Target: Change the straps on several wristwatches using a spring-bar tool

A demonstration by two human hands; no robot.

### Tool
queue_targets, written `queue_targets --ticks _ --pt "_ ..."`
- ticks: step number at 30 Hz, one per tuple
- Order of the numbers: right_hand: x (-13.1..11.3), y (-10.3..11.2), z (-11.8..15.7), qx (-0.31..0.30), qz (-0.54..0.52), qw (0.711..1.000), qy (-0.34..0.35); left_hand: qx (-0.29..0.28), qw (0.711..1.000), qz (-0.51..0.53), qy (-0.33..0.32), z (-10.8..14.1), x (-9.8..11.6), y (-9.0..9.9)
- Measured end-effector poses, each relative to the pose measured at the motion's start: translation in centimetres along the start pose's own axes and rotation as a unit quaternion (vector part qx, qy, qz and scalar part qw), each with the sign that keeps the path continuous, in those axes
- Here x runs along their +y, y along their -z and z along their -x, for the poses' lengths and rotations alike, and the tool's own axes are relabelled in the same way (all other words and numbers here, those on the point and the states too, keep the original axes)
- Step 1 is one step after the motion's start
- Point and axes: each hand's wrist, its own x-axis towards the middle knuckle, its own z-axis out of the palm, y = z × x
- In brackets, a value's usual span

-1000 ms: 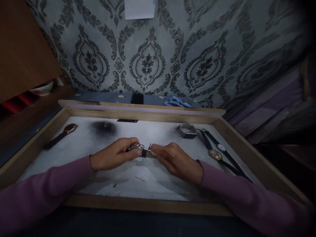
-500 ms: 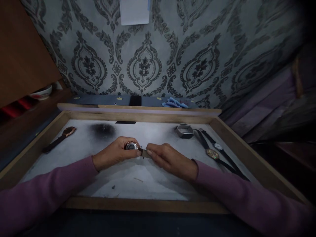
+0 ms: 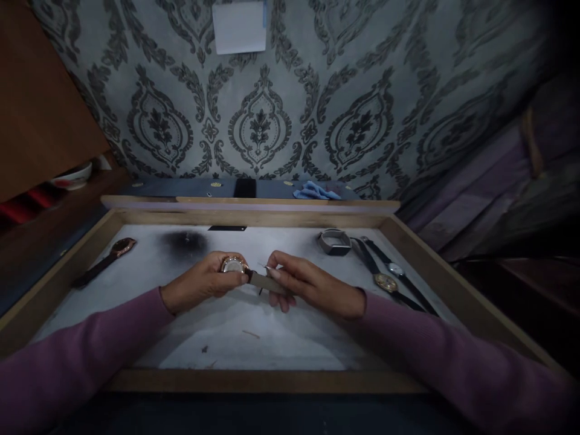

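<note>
My left hand (image 3: 211,277) is closed round a wristwatch (image 3: 234,264) with a shiny round case, thumb across its lower edge. From the case a brown-grey strap (image 3: 263,282) runs right, passing under the fingers of my right hand (image 3: 301,279). Between right thumb and index finger I pinch a thin, pointed metal tool (image 3: 263,266); its kind is unclear. Its tip points left above the strap, apart from the case. The other right fingers curl below the strap, and whether they grip it is hard to see.
A shallow wooden tray (image 3: 263,380) with a white base surrounds the work. A dark-strapped watch (image 3: 122,246) lies left; a grey watch (image 3: 335,241) and two strap watches, one gold-faced (image 3: 386,283), lie right. A blue cloth (image 3: 316,191) sits behind the tray.
My right hand has drawn back a little from the watch case and its lower fingers have loosened. More strap and the tool's tip now show. The view has shifted slightly.
</note>
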Motion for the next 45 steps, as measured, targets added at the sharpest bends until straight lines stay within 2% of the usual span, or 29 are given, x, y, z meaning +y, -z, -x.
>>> queue_targets --ticks 5,9,15,30,35,39,42,45 --pt "0.5 0.7 -0.6 0.110 -0.139 0.984 -0.006 0.011 1.000 0.015 0.003 0.1 -0.3 0.3" --pt "0.6 1.1 -0.8 0.156 -0.198 0.967 -0.025 -0.001 1.000 0.004 0.009 -0.1 -0.6 0.3" --pt "0.3 1.1 -0.9 0.137 -0.309 0.940 -0.044 -0.004 1.000 0.006 0.027 -0.3 -0.5 0.1" --pt "0.3 0.9 -1.0 0.135 -0.318 0.938 -0.041 -0.009 1.000 0.006 0.029 -0.1 -0.4 0.0" --pt "0.4 0.8 -1.1 0.148 -0.282 0.948 -0.026 -0.018 1.000 0.004 0.023 -0.3 -0.5 0.0" --pt "0.5 0.7 -1.1 0.172 -0.198 0.965 0.005 -0.018 0.999 -0.021 0.023 -0.2 -0.2 -0.1" --pt "0.6 0.4 -0.9 0.183 -0.071 0.979 0.049 -0.024 0.999 -0.037 0.031 0.0 -0.2 -0.1" --pt "0.9 0.1 -0.7 0.175 0.110 0.974 0.095 -0.032 0.997 -0.068 0.036 0.1 -0.3 0.0"
